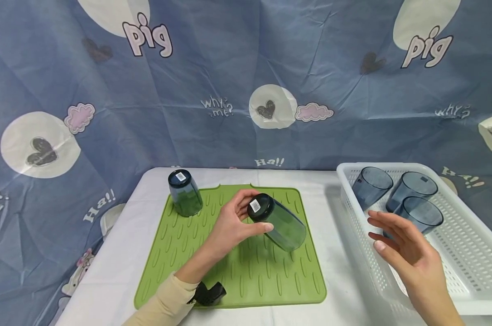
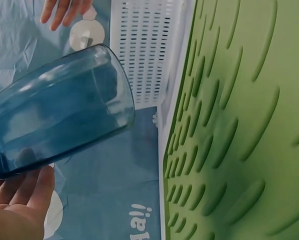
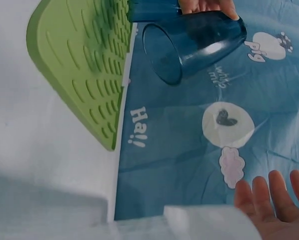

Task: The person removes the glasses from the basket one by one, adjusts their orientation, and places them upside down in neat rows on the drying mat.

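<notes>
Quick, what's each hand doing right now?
Left hand: holding a tilted blue cup near its base.
Right hand: open, holding nothing.

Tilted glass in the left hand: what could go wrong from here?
The tilted glass might slip: the left hand holds it only near its base, and the right hand gives no support.
Its mouth slants down, so it could meet the green mat edge-first and tip.
The right hand might knock the clustered glasses in the white basket, being so near them.
</notes>
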Demonstrator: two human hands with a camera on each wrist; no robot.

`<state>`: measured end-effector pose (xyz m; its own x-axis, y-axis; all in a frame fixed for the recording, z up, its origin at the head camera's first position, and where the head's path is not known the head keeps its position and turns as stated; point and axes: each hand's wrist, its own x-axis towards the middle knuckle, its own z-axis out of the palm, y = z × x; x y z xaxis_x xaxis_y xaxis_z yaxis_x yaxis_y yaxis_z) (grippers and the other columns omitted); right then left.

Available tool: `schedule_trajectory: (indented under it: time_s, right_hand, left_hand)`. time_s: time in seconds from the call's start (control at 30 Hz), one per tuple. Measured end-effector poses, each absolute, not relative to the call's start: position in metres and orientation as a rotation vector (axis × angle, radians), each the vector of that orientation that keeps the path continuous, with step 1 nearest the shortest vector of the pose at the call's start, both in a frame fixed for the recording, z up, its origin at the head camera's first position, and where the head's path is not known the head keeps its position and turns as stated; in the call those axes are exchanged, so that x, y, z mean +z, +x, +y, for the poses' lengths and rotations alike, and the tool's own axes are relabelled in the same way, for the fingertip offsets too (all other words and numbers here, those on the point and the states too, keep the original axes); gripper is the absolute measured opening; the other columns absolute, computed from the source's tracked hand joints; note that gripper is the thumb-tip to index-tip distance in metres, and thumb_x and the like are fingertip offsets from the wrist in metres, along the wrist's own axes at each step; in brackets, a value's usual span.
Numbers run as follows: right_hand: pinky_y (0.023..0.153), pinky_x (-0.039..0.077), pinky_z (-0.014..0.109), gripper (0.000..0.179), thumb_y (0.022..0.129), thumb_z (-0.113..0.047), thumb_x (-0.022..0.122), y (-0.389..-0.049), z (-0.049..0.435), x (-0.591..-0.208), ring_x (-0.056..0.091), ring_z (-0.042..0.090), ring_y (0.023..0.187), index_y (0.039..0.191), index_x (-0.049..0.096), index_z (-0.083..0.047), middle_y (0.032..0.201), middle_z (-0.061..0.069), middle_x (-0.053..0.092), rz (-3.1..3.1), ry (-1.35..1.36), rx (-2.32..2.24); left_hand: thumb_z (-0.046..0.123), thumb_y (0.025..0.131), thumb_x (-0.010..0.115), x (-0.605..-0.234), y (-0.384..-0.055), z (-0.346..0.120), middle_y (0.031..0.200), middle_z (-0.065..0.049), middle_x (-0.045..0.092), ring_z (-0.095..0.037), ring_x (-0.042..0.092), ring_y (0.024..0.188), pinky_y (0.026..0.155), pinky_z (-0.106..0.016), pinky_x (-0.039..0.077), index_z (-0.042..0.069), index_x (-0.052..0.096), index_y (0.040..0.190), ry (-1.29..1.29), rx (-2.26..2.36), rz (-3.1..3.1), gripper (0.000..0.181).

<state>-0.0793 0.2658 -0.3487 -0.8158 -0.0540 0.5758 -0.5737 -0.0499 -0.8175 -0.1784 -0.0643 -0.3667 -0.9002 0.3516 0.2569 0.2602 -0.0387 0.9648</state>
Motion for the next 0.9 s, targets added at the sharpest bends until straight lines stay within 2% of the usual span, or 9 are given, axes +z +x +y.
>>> schedule_trajectory:
  time_s: [0.4, 0.77, 0.9]
  right_hand:
    - [0.098, 0.047, 0.025, 0.058, 0.083, 0.029, 0.054, -0.079, 0.290, -0.337, 0.054, 0.022, 0.123, 0.138, 0.040, 0.015, 0.139, 0.022, 0.051, -2.040, 0.511, 1.854]
    - [0.098, 0.047, 0.024, 0.057, 0.086, 0.022, 0.057, -0.080, 0.296, -0.336, 0.056, 0.018, 0.119, 0.140, 0.042, 0.011, 0.138, 0.018, 0.052, -2.178, 0.347, 1.797]
    - [0.096, 0.048, 0.021, 0.055, 0.088, 0.020, 0.058, -0.081, 0.297, -0.337, 0.056, 0.017, 0.119, 0.140, 0.042, 0.010, 0.137, 0.016, 0.054, -2.194, 0.356, 1.783]
  left_hand:
    - [0.010, 0.076, 0.085, -0.367, -0.191, -0.073, 0.127, -0.002, 0.062, -0.016, 0.057, 0.119, 0.105, -0.034, 0.044, 0.014, 0.053, 0.133, 0.618, 2.115, 2.267, 0.066]
    - [0.009, 0.077, 0.085, -0.367, -0.203, -0.086, 0.130, -0.003, 0.059, -0.016, 0.055, 0.121, 0.106, -0.033, 0.042, 0.012, 0.055, 0.135, 0.576, 2.154, 2.334, 0.065]
    - [0.011, 0.079, 0.084, -0.366, -0.209, -0.091, 0.133, -0.002, 0.057, -0.016, 0.053, 0.122, 0.107, -0.031, 0.040, 0.017, 0.055, 0.137, 0.551, 2.125, 2.376, 0.065]
